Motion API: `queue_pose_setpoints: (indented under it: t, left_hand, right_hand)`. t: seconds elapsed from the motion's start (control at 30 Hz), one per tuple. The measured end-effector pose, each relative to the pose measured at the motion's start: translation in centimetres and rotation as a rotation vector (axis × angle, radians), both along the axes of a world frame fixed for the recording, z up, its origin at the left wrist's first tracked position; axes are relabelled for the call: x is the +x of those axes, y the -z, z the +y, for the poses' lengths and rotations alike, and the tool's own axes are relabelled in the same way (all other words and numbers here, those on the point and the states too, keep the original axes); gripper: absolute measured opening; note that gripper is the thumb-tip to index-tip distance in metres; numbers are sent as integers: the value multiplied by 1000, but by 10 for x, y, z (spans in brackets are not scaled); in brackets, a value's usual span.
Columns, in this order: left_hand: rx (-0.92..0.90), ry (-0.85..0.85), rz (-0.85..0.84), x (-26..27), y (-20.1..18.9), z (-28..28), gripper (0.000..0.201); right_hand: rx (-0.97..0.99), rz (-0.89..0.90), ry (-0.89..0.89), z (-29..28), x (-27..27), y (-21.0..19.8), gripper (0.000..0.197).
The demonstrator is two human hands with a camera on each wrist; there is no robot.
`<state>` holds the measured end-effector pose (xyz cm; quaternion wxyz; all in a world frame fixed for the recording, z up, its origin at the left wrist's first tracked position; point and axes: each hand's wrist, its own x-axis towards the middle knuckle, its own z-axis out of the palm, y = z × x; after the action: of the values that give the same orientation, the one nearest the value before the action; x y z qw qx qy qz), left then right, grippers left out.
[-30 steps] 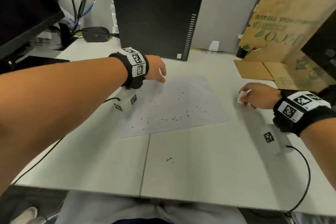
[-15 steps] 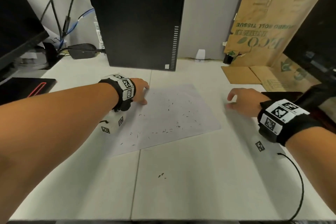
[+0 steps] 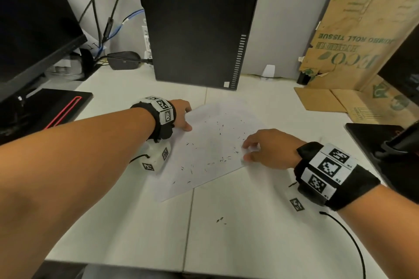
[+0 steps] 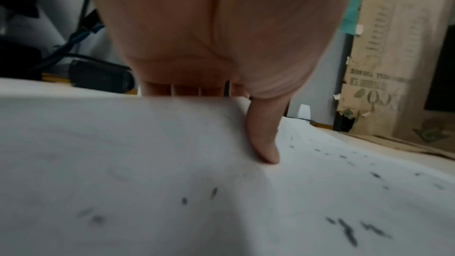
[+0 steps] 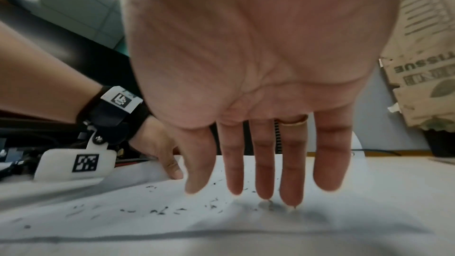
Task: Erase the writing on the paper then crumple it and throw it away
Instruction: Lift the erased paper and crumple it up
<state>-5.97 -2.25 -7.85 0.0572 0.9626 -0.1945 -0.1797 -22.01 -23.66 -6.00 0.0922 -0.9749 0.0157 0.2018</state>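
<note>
The left hand (image 3: 180,115) has a grip on the far left edge of the paper (image 3: 213,142): in the left wrist view its thumb (image 4: 264,143) presses down on the top of the sheet while the other fingers (image 4: 184,90) curl behind the lifted edge, so the thin sheet bows up there in a soft, smooth hump. The right hand (image 3: 269,148) is released, its fingers (image 5: 263,163) straight and slightly spread; in the right wrist view the fingertips come down onto the paper near its right edge, and a plain gold-coloured band sits on one finger.

The paper is a white, matte rectangular sheet lying askew on the worktop (image 3: 136,222), between the two hands and straddling the seam where two panels meet. It is scattered with short dark flecks and crumbs, rough little dashes against the smooth surface; a few lie on the bare worktop nearer the person. No legible writing can be made out on it.

The worktop is pale grey and smooth. Both wrists carry black fabric straps with white square-patterned tags. Behind the paper stands a black, boxy computer tower (image 3: 199,22) with a vented strip down its front corner. To the left are a dark monitor (image 3: 34,25) and a tangle of cables (image 3: 106,20); to the right leans creased, torn brown cardboard (image 3: 362,29) printed in green.
</note>
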Motion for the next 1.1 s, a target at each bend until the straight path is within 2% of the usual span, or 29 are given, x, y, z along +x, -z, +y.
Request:
queue_pose_setpoints:
  t: [0.13,0.23,0.3,0.4,0.47,0.57,0.7,0.9,0.97,1.1]
  left_hand:
    - [-113,-86,25,2,7,27,41]
    - [-262,-165,27,2,6,51,27]
    - [-392,-208,47,-1,4,66,24]
    - [-628,-282,128,-8,1,88,24]
    - [-746,-319,160,-12,-1,102,27]
    - [-915,-360,196,-17,-2,119,18]
    - [-1140,-436,275,-23,0,134,25]
    - [-1388,-509,325,-33,3,136,38]
    - [-1429,-505,317,-37,2,135,37]
    - [-1492,-519,227,-43,-5,131,34]
  right_hand:
    - [232,-197,177,8,3,12,26]
    - [351,-311,307,16,7,19,12]
    - [415,-349,380,21,13,22,14]
    - [452,-339,454,31,25,22,28]
    - [426,-277,440,39,29,25,37]
    - [453,-219,445,52,31,30,41]
    - [707,-236,541,70,36,25,41]
    - [1274,-421,481,92,41,4,37]
    - [1353,-456,425,97,42,-4,33]
    - [1373,-531,419,100,44,-15,36]
